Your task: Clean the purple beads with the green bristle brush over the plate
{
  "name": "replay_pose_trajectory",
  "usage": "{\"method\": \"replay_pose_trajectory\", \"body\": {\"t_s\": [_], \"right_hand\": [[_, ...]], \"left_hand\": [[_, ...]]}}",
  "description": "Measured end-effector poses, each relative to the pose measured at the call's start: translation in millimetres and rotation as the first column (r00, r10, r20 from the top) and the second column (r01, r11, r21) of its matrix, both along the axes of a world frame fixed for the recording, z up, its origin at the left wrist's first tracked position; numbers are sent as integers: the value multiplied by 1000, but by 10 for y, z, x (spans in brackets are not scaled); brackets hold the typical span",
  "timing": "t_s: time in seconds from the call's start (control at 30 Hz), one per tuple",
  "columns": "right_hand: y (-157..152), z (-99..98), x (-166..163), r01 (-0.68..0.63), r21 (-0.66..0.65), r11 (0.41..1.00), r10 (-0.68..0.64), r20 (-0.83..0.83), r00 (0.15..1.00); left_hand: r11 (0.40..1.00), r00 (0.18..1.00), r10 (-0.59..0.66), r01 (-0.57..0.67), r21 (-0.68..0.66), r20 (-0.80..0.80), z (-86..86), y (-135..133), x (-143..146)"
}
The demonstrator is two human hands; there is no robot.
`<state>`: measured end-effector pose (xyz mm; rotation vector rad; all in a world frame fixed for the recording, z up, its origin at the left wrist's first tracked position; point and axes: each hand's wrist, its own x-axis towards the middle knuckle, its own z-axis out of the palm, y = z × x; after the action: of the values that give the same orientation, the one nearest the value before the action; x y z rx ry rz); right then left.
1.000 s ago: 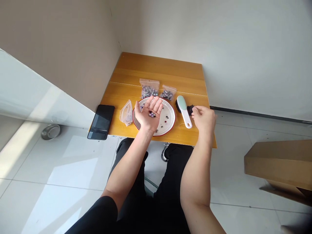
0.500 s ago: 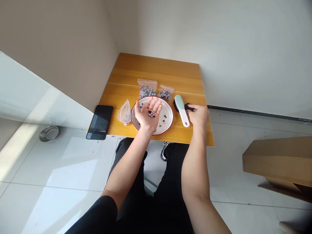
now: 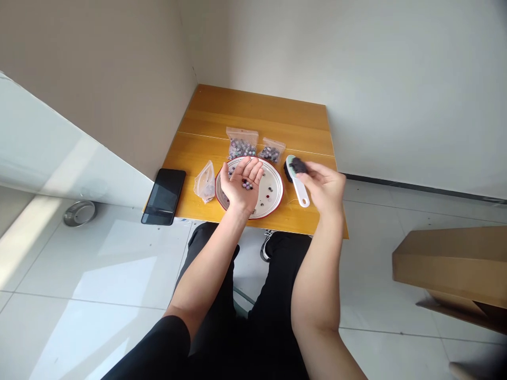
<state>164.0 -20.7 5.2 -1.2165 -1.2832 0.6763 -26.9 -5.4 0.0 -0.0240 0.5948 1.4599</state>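
My left hand [image 3: 242, 187] is held palm up above the plate, fingers stretched out and slightly cupped. A few small round beads [image 3: 247, 184], dark and pale purple, rest in its palm. Beneath it lies a white plate [image 3: 276, 196] with a red rim and several loose beads on it. My right hand [image 3: 327, 184] pinches a soft, black, bunched-up thing [image 3: 298, 165] between thumb and fingers. This black thing is raised over a white-handled brush [image 3: 301, 193] with a pale green back, hiding part of it.
Behind the plate lie two zip bags of beads, a larger one [image 3: 242, 143] and a smaller one [image 3: 271, 151]. Left of the plate is a clear plastic bag [image 3: 205, 182], then a black phone [image 3: 163, 196] at the wooden table's [image 3: 257, 108] edge. A metal bowl [image 3: 80, 213] and cardboard box [image 3: 451, 258] stand on the floor.
My right hand has lifted the black thing off the table beside the brush and brought it up over the brush's back. My left hand stays nearly still with the beads.
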Motion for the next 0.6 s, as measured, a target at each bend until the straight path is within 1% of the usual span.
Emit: {"method": "replay_pose_trajectory", "body": {"t_s": [0.03, 0.1, 0.17, 0.2, 0.27, 0.33, 0.47, 0.5, 0.53, 0.6], "right_hand": [[-19, 50, -90, -84, -7, 996, 84, 25, 996], [-41, 118, -270, -247, -36, 968, 249, 100, 963], [-46, 145, -429, -335, -67, 940, 342, 192, 920], [-44, 145, -495, -352, -81, 933, 361, 252, 898], [-40, 136, -594, -350, -88, 933, 357, 360, 862], [-38, 128, -653, -351, -91, 932, 356, 413, 838], [-39, 140, -704, -449, -150, 881, 470, 380, 796], [-35, 143, -714, -455, -151, 877, 477, 373, 796], [-29, 143, -722, -443, -141, 885, 462, 375, 804], [-12, 132, -732, -379, -97, 920, 384, 402, 831]], "left_hand": [[1000, 1000, 2, -2, 1, 2, 11, -2, 7], [1000, 1000, 2, -2, 17, 4, 36, -11, 22], [998, 1000, -1, 1, 58, 3, 55, -28, 35], [997, 1000, -6, 5, 83, 4, 59, -36, 40], [992, 1000, -17, 16, 122, 5, 61, -52, 45], [992, 1000, -23, 22, 123, 6, 56, -62, 45], [995, 1000, -24, 22, 98, 14, 51, -75, 50], [994, 999, -28, 26, 103, 21, 51, -77, 54], [993, 999, -32, 29, 112, 30, 51, -79, 59], [992, 999, -31, 26, 125, 45, 51, -79, 64]]}}
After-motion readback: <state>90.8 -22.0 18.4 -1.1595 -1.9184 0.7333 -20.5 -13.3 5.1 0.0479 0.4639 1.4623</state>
